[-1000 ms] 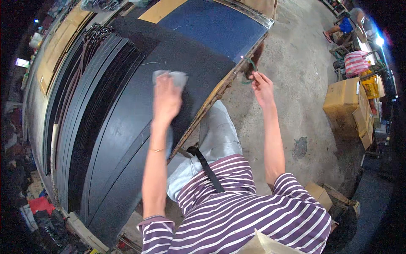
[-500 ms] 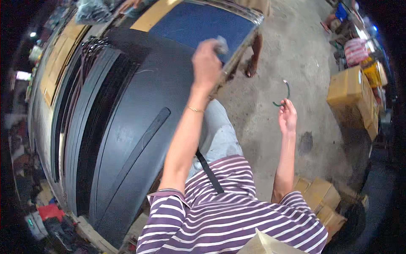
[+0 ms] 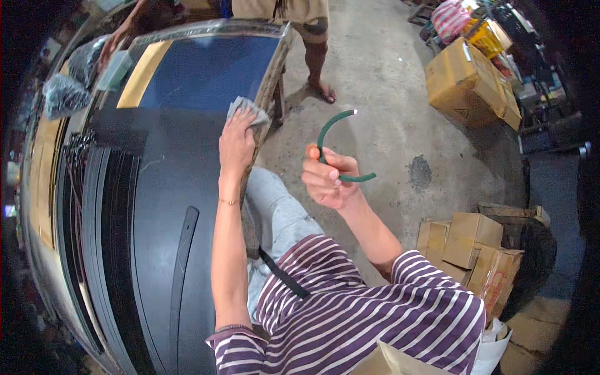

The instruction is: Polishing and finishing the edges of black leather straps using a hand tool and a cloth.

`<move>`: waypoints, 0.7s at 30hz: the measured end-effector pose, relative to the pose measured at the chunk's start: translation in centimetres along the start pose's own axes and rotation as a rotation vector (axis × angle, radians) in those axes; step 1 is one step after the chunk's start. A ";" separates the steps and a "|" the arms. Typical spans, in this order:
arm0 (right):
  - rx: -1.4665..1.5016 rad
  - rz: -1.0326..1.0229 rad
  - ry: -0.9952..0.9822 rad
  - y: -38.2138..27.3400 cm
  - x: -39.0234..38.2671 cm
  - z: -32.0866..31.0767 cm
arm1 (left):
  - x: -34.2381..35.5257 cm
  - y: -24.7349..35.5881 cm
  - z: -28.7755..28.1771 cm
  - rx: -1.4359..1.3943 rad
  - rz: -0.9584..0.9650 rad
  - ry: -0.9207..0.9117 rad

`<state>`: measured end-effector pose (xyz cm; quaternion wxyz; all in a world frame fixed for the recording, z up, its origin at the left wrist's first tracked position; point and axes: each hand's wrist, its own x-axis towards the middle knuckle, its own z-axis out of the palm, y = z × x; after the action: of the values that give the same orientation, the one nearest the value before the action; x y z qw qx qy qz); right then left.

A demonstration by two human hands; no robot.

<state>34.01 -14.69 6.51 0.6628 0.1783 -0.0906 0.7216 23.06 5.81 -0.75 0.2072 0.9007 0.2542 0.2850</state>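
Note:
My left hand (image 3: 236,140) is closed on a crumpled grey cloth (image 3: 256,112), resting at the right edge of the dark worktop, beside the blue panel (image 3: 200,72). My right hand (image 3: 328,175) holds a thin curved green piece (image 3: 331,121) with a pale, bright tip, up over the concrete floor. On the black sheet surface (image 3: 162,187) lies a loose dark strip (image 3: 184,244). Stacked black strips (image 3: 106,225) fill the worktop's left part, beside a tan board (image 3: 47,187).
Another person's bare leg (image 3: 315,62) stands past the worktop, with an arm (image 3: 122,31) at its far left. Plastic bags (image 3: 65,97) sit at the top left. Cardboard boxes stand at upper right (image 3: 465,84) and lower right (image 3: 472,234), beside a pink striped bag (image 3: 450,22).
I have turned, so the worktop sits further left in view. My right hand has come inward with the green piece. My left hand has shifted the cloth to the worktop's edge.

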 end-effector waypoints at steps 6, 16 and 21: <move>-0.067 0.075 -0.144 -0.9 3.0 1.9 | -0.3 0.2 -0.1 0.022 -0.021 -0.006; -0.455 -0.107 0.061 -2.1 4.3 3.6 | 0.1 0.7 -0.2 -0.010 -0.045 0.055; -1.383 -0.583 0.464 -3.0 4.4 6.9 | -0.1 0.7 -0.3 -0.072 -0.044 0.126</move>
<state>37.64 -12.86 14.21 0.7879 -0.4134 -0.3281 0.3172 23.02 5.29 -0.17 0.2294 0.8670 0.2759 0.3457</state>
